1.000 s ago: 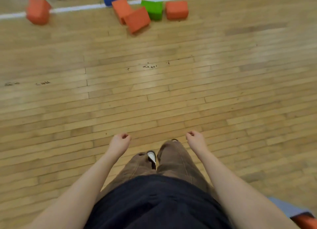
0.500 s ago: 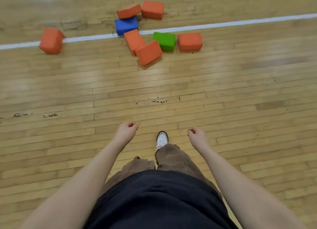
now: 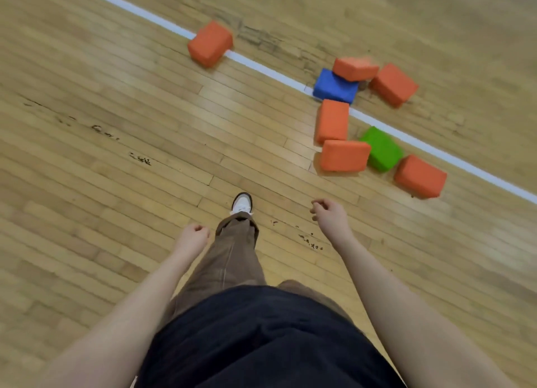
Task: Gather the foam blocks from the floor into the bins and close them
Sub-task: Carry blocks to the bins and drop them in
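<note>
The blocks lay ahead and to my right on the floor, well apart from both hands. My right hand was nearer; my left hand, like it, was loosely curled, empty.

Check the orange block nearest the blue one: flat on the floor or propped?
Propped. The orange block leans tilted on the blue block's far edge, not flat on the floor.

Gymnasium or sports hall, varnished wooden strip floor, white painted court line across it
</note>
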